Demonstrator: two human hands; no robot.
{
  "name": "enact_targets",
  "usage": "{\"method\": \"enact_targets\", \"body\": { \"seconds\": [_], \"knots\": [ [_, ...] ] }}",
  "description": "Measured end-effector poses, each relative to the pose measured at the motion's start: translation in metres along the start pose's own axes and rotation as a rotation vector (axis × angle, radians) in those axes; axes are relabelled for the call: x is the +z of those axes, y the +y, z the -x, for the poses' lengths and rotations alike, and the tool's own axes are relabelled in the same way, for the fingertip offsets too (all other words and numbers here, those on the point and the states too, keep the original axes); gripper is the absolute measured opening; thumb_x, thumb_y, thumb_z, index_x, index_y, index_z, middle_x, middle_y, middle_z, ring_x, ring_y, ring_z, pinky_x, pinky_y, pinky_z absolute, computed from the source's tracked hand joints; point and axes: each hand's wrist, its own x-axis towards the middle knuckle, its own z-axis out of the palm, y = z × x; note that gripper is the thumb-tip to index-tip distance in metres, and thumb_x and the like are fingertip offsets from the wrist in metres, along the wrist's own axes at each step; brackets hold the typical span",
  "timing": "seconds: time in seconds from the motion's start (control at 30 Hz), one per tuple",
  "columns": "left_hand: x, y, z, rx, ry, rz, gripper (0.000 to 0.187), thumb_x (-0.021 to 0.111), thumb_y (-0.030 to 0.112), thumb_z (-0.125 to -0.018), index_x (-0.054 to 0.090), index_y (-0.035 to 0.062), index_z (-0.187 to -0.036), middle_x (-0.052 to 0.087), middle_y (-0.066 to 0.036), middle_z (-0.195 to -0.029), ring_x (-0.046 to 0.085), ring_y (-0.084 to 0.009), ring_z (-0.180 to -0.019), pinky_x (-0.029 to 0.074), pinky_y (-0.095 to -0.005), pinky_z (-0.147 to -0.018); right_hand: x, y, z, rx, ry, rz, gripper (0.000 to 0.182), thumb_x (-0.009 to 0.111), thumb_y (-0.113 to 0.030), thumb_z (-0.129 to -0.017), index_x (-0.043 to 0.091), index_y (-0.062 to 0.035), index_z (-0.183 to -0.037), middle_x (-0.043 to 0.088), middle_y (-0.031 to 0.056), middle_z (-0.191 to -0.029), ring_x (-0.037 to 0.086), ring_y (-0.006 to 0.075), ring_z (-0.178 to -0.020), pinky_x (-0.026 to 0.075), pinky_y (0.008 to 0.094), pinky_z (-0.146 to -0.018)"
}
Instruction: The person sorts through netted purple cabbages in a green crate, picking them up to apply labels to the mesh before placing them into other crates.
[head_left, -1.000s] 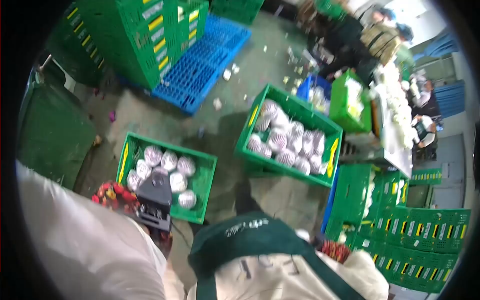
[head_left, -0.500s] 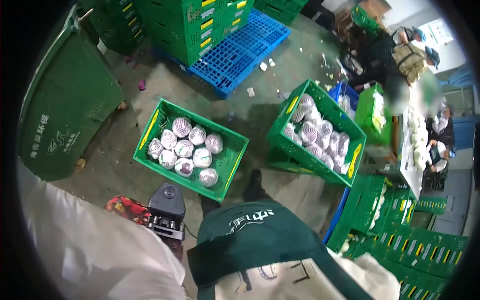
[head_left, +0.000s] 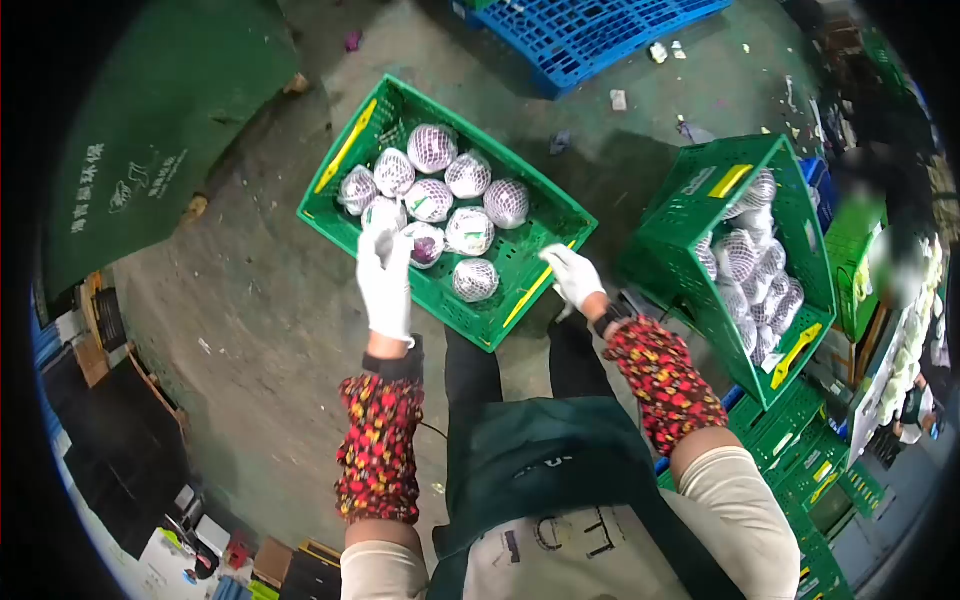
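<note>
The green plastic crate with yellow strips (head_left: 545,213) stands on the floor and holds round produce in white nets (head_left: 430,200), mostly toward its left end. The white-gloved left hand (head_left: 385,280) is over its near wall, the white-gloved right hand (head_left: 572,276) at its right end; whether either pinches something, I cannot tell. Uneven load could make the crate tip, and loose pieces may roll and bruise.

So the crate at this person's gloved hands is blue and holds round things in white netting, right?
Not quite: the crate at the left hand and right hand is green, not blue, as the head view shows. It does hold round things in white netting.
</note>
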Motion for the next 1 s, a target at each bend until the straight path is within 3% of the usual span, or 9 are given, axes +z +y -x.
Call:
{"method": "enact_targets", "body": {
  "seconds": [0.1,0.23,0.3,0.33,0.43,0.5,0.63,0.83,1.0],
  "knots": [
    [-0.02,-0.158,0.007,-0.437,0.053,0.106,0.038,0.058,0.006,-0.083,0.046,0.003,-0.118,0.053,-0.004,-0.107,0.051,-0.0105,-0.092,0.041,-0.0242,-0.081,0.052,-0.03,-0.053,0.631,-0.169,-0.427,0.022,0.061,-0.024,-0.078,0.057,-0.0138,-0.097,0.058,0.0106,-0.084,0.058,0.0276,-0.081,0.047,0.0363,-0.071],
    [-0.022,-0.252,-0.012,-0.76,0.208,0.259,0.061,0.061,0.009,-0.079,0.031,0.0066,-0.132,0.047,-0.006,-0.118,0.047,-0.0113,-0.085,0.039,-0.0268,-0.069,0.146,-0.023,-0.084,0.354,-0.207,-0.157,0.028,0.06,-0.028,-0.076,0.059,-0.0149,-0.101,0.059,0.0103,-0.083,0.057,0.0264,-0.076,0.046,0.0357,-0.07],
    [-0.02,-0.278,-0.022,-0.787,0.326,0.054,0.066,0.056,0.005,-0.077,0.023,0.0048,-0.135,0.041,-0.011,-0.127,0.047,-0.0179,-0.096,0.04,-0.0305,-0.077,0.174,-0.031,-0.096,0.3,-0.235,-0.022,0.032,0.059,-0.029,-0.076,0.058,-0.0151,-0.105,0.06,0.0121,-0.088,0.057,0.0298,-0.081,0.045,0.0384,-0.073],
    [-0.02,-0.268,-0.028,-0.817,0.318,0.039,0.073,0.053,0.002,-0.075,0.014,0.0041,-0.138,0.034,-0.014,-0.134,0.039,-0.0253,-0.115,0.03,-0.0344,-0.098,0.191,-0.034,-0.104,0.3,-0.249,-0.028,0.032,0.059,-0.029,-0.076,0.058,-0.0151,-0.105,0.06,0.0121,-0.088,0.057,0.0298,-0.081,0.045,0.0384,-0.073],
    [-0.031,-0.304,-0.03,-0.836,0.287,-0.03,0.071,0.05,0.001,-0.075,0.015,0.0006,-0.137,0.033,-0.015,-0.135,0.037,-0.0254,-0.119,0.03,-0.0339,-0.099,0.24,-0.043,-0.149,0.194,-0.392,0.143,0.041,0.057,-0.031,-0.076,0.053,-0.0132,-0.113,0.057,0.0124,-0.109,0.057,0.0321,-0.09,0.046,0.0404,-0.075],
    [-0.035,-0.342,-0.027,-0.731,0.267,-0.033,0.065,0.052,0.0,-0.078,0.021,-0.0006,-0.136,0.035,-0.015,-0.134,0.039,-0.0241,-0.119,0.034,-0.0323,-0.097,0.243,-0.067,-0.163,-0.018,0.061,-0.078,0.024,0.053,-0.025,-0.076,0.061,-0.0106,-0.093,0.061,0.0116,-0.089,0.058,0.029,-0.081,0.046,0.0391,-0.071],
    [-0.033,-0.325,-0.038,-0.72,0.251,0.029,0.065,0.052,-0.009,-0.077,0.024,0.0003,-0.135,0.04,-0.015,-0.13,0.042,-0.0214,-0.115,0.039,-0.0296,-0.092,0.277,-0.054,-0.188,-0.264,-0.101,-0.138,0.019,0.052,-0.023,-0.075,0.061,-0.0068,-0.078,0.06,0.0134,-0.084,0.058,0.0283,-0.079,0.046,0.0392,-0.069],
    [-0.031,-0.345,-0.06,-0.753,0.282,1.025,0.059,0.029,0.052,-0.09,0.032,0.0108,-0.132,0.043,-0.008,-0.128,0.044,-0.0259,-0.115,0.039,-0.0382,-0.095,0.286,-0.045,-0.201,-0.396,-0.293,-0.066,0.018,0.05,-0.02,-0.077,0.06,-0.0048,-0.077,0.058,0.0129,-0.08,0.056,0.0294,-0.078,0.044,0.0381,-0.073],
    [-0.025,-0.356,-0.065,-0.773,0.42,1.004,0.056,0.031,0.048,-0.09,0.032,0.0129,-0.133,0.039,-0.01,-0.132,0.041,-0.0268,-0.118,0.037,-0.0399,-0.097,0.297,-0.035,-0.204,-0.447,-0.314,-0.128,0.017,0.049,-0.018,-0.078,0.059,-0.0048,-0.08,0.057,0.0128,-0.079,0.055,0.0296,-0.077,0.044,0.0386,-0.073]
  ]
}}
